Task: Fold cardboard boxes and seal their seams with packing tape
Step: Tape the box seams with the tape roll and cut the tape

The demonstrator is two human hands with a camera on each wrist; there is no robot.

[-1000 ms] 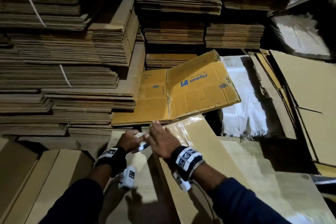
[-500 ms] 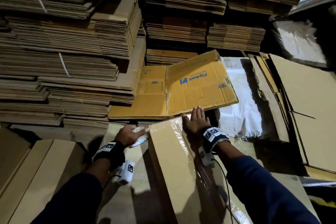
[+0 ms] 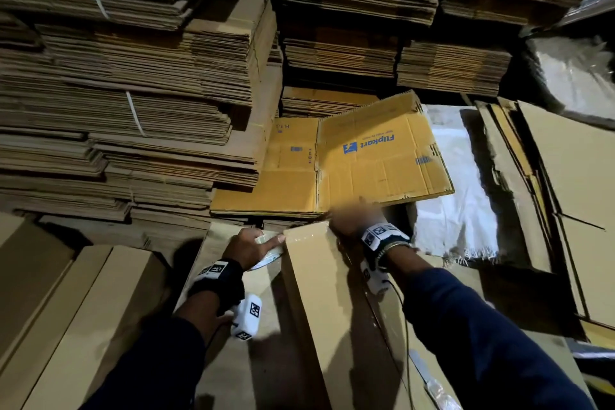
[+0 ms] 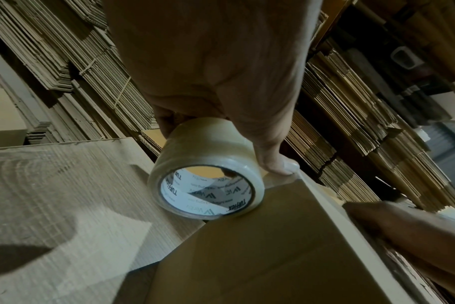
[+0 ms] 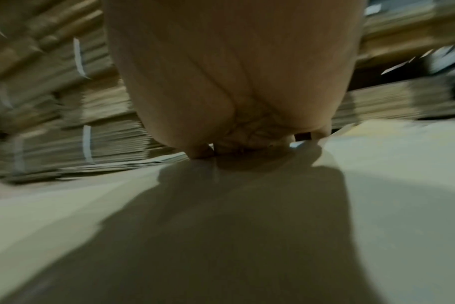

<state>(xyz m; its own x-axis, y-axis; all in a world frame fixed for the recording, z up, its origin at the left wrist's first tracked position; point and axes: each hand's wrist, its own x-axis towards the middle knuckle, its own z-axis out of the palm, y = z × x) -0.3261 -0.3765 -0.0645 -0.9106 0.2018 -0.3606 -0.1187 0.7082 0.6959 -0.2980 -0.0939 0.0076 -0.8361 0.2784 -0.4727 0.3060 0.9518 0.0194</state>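
Note:
A long brown cardboard box point(image 3: 319, 303) lies in front of me, with clear tape shining along its far end. My left hand point(image 3: 249, 248) grips a roll of clear packing tape point(image 3: 268, 243) against the box's far left corner. In the left wrist view the tape roll point(image 4: 205, 181) touches the box point(image 4: 260, 246), and my thumb presses down at the corner. My right hand point(image 3: 352, 220) is blurred and lies on the far right end of the box. The right wrist view shows the right hand's palm point(image 5: 234, 82) low over the cardboard surface point(image 5: 247, 205).
Tall stacks of flattened cardboard point(image 3: 133, 93) rise at the left and back. A yellow printed flat carton point(image 3: 366, 160) lies just beyond the box. A white woven sack point(image 3: 456, 203) and leaning cardboard sheets point(image 3: 572, 193) are at the right. Folded brown boxes point(image 3: 83, 309) lie at the left.
My right hand has moved from beside the tape roll over to the box's far right end. The left hand has brought the roll up against the box's far left corner.

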